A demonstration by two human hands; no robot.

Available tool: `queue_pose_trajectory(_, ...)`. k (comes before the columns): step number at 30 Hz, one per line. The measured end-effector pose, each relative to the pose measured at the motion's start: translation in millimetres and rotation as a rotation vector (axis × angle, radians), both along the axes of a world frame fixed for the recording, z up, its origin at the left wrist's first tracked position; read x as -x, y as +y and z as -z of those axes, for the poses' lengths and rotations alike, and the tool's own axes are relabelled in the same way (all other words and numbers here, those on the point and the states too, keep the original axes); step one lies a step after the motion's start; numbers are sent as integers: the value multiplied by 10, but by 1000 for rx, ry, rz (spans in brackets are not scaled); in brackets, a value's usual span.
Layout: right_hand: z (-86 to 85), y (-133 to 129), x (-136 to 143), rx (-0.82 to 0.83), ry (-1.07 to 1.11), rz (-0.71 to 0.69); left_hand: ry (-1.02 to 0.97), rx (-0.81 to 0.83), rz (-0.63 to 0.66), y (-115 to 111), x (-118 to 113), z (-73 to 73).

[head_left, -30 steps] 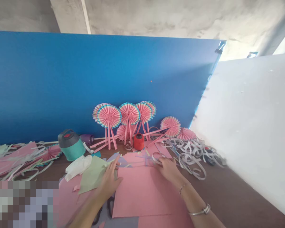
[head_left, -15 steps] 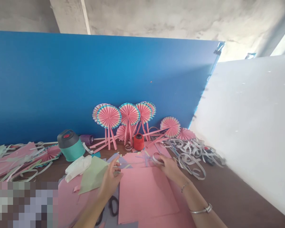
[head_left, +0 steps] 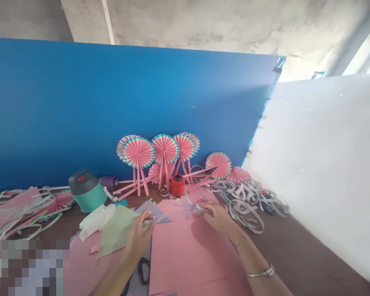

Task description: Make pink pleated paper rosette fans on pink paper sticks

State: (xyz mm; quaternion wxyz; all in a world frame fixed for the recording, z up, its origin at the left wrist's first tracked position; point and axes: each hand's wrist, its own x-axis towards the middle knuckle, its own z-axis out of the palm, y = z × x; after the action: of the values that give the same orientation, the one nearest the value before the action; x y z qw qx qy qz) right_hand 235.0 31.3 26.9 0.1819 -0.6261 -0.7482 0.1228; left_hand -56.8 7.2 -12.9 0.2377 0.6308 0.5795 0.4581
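Since half a second ago, the pink sheet (head_left: 185,257) has slid a little nearer, and the left thumb has come slightly farther across its far left corner. The sheet lies flat between the forearms on other paper. On its far right side, the right hand (head_left: 217,216) grasps a narrow ring-shaped roll (head_left: 200,204) in its fingers. A thin translucent strip (head_left: 175,214) runs left from there toward the left hand (head_left: 139,232), whose fingers are curled near the thumb; I cannot tell whether they pinch its end. Just left of this hand lies a pale green sheet (head_left: 114,234), with a crumpled white piece (head_left: 97,222) beside it. Nearer, a black looped handle (head_left: 144,271) sits by the pink sheet's left edge. Beyond the hands stand a red container (head_left: 177,186) and pleated pink fans (head_left: 138,152); pale curled strips (head_left: 246,201) heap to the right.
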Motion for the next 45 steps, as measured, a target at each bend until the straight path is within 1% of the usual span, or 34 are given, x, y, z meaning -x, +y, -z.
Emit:
queue_pose_trajectory(6,-86,2,-126,71,181,-149,-55,21,-48,24,50,-34)
queue_pose_trajectory(8,-88,4,-168,99,216,-170,-61,24,-46,33,53,-27)
queue_pose_trajectory(11,-79,11,-211,131,211,-183,-47,41,-34,43,54,-2)
queue_pose_trajectory(17,-61,21,-230,127,142,-159,-29,73,-33,45,62,24)
queue_pose_trajectory(23,-45,9,-208,61,119,-133,-32,86,-44,27,54,-36)
queue_pose_trajectory(27,-67,-10,-174,12,111,-99,-40,75,-45,30,50,-62)
queue_pose_trajectory(34,-96,-14,-154,21,90,-140,-61,52,-31,20,44,-123)
queue_pose_trajectory(38,-64,11,-167,17,99,-136,-61,65,-34,27,50,-94)
queue_pose_trajectory(42,-56,19,-171,2,101,-140,14,44,-59,40,65,-53)
queue_pose_trajectory(45,-62,9,-168,-2,98,-134,61,42,-57,31,61,-62)
